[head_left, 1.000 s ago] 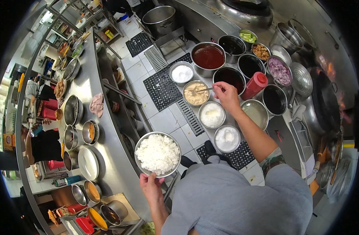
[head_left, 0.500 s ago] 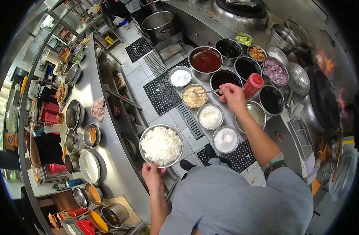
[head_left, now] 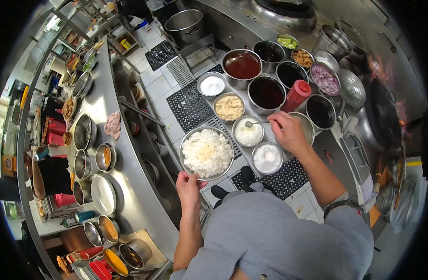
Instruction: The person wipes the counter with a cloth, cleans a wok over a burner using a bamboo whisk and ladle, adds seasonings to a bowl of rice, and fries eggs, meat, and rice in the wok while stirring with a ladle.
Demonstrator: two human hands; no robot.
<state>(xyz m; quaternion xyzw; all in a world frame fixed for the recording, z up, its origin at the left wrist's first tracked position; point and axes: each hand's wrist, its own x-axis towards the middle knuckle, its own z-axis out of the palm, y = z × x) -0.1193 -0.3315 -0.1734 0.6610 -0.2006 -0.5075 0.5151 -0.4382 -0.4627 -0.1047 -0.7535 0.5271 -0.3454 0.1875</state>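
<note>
white rice fills a steel bowl (head_left: 207, 153) beside the seasoning pots, its rim pinched by the left hand (head_left: 190, 185), seemingly to keep it near, while the right hand's (head_left: 289, 132) closed fingers angle a spoon (head_left: 257, 123) over white seasoning (head_left: 248, 132).

Head-height view, facing steeply down.

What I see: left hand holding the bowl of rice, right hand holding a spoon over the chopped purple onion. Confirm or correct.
Not the onion: in the head view the spoon is over the white-filled bowl between the tan powder and a smooth white mound. The left hand does hold the bowl of rice, the right hand the spoon.
</note>
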